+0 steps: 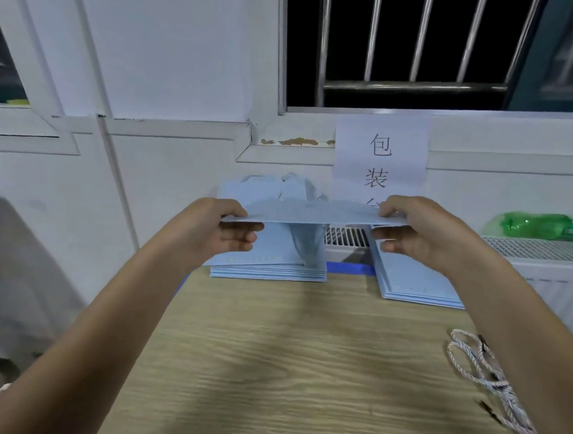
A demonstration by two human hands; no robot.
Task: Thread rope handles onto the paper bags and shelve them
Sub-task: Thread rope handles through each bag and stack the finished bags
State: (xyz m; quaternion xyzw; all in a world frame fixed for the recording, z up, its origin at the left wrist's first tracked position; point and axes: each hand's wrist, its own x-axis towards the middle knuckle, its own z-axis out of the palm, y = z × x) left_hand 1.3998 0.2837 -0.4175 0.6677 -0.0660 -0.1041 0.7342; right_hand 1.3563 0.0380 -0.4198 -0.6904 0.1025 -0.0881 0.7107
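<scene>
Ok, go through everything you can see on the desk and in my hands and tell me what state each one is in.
Left hand: pinching the flat bag's left end.
Right hand: pinching its right end.
Held paper bag: folded flat, level, above the desk.
Left stack of bags: flat, rope handles fitted on top bag.
Right stack of bags: flat, no handles visible.
Rope handles: loose on the desk.
Green bottle: lying on its side.

Held paper bag [311, 212] hides the wall sign's [380, 152] last character and part of the rear bag stack [267, 250]. Rope handles [485, 372] and green bottle [538, 224] cut off at right edge; whole frame motion-blurred.
</scene>
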